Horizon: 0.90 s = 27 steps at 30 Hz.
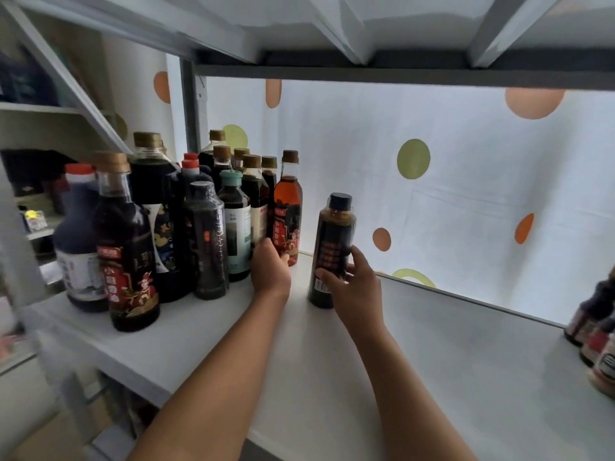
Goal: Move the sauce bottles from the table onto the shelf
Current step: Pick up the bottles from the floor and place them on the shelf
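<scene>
Two bare forearms reach in from the bottom edge over the white shelf board (432, 377). The right hand (357, 289) is wrapped around the lower body of a dark sauce bottle with a black cap (332, 251), thumb across its barcode and fingers curled behind; the bottle stands upright, its base apparently on the board. Just left of that grip, with a small gap between, the left hand (269, 267) rests against the foot of an amber bottle with a red label and brown cap (288, 207), at the right end of a dense cluster of dark bottles (159, 227); its fingers are hidden behind the bottle, so I cannot tell whether it clasps the bottle or only steadies it. Far to the right of the grip, a few more bottles (595, 331) stand at the shelf's end. The step in hand looks like setting the black-capped bottle down beside the row. The next move probably calls for sliding it left until it nears the amber one, then opening the fingers without tipping it, while the left hand keeps the neighbour from toppling.
</scene>
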Motion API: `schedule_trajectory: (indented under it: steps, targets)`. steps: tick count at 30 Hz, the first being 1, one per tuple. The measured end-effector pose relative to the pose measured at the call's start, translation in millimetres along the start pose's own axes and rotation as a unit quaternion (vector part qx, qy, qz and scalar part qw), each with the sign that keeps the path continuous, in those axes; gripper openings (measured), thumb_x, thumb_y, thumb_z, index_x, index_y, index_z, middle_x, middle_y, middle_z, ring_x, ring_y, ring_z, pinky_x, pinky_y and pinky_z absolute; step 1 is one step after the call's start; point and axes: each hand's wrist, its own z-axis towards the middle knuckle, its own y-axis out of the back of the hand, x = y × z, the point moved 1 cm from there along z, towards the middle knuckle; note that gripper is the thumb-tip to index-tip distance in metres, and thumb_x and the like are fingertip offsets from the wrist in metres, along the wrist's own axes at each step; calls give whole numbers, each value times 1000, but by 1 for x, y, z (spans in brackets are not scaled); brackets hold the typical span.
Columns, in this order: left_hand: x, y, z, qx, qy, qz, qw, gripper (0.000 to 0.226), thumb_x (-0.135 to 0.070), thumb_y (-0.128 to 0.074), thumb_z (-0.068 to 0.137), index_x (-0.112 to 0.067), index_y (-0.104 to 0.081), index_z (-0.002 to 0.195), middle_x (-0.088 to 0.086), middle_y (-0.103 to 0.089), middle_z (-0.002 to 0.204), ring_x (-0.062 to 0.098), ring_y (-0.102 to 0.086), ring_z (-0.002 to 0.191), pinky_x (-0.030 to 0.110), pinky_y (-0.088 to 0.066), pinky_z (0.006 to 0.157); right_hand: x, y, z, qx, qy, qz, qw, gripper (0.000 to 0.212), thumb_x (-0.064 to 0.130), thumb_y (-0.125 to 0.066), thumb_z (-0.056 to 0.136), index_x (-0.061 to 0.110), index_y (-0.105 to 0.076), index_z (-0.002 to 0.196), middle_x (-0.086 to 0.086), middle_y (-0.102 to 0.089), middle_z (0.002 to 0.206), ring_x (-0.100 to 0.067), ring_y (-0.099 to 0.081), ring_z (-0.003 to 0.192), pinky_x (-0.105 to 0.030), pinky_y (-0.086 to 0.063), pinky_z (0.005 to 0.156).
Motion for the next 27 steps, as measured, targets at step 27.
schedule_trajectory:
  steps: [27]
  targets:
    - [77,163,-70,229,-55,81,968,24,-36,-61,92,-30,-68,114,-9,-68,115,6,-61,104,37,-52,93,42,-97,13,30,-18,15,999,42,33,-79,79,10,-70,114,-5,-75,100,-18,-69,84,-17,-46,61]
